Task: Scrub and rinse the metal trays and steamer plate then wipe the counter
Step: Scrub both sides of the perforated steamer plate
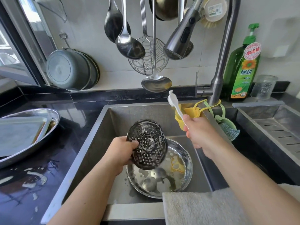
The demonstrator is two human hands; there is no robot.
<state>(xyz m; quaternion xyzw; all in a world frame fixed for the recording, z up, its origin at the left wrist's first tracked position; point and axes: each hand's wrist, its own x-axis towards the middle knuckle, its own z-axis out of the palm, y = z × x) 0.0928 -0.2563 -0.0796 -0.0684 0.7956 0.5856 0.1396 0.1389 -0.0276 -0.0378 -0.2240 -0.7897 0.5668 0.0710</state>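
Holding now: we grip the steamer plate [146,144] in our left hand [121,149], fingers curled round its left rim, thumb on its face.
Steamer plate: it is tilted up over the sink [90,143], its perforated face turned to us, with white foam streaks on it.
Right hand: our right hand [200,133] is closed round the handle of a white brush [174,104]; the bristle end points up and to the left, above this hand and apart from the plate.
Round tray: a round metal tray [159,172] lies in the sink just below the left hand, partly behind the plate, with foam patches and something yellow inside.
Other trays: on the counter [29,189], well to the left of the left hand, we see an oval metal tray [32,148] with a rectangular tray [21,130] leaning inside it.
Counter surface: wet, with foam spots, left of our left forearm.
Faucet: the faucet [218,75] stands behind the right hand; its spray head [181,38] hangs above both hands.
Soap: a green detergent bottle [241,69] stands beyond the right hand, beside the faucet.
Towel: a pale towel [194,207] hangs over the front sink edge, under our right forearm.
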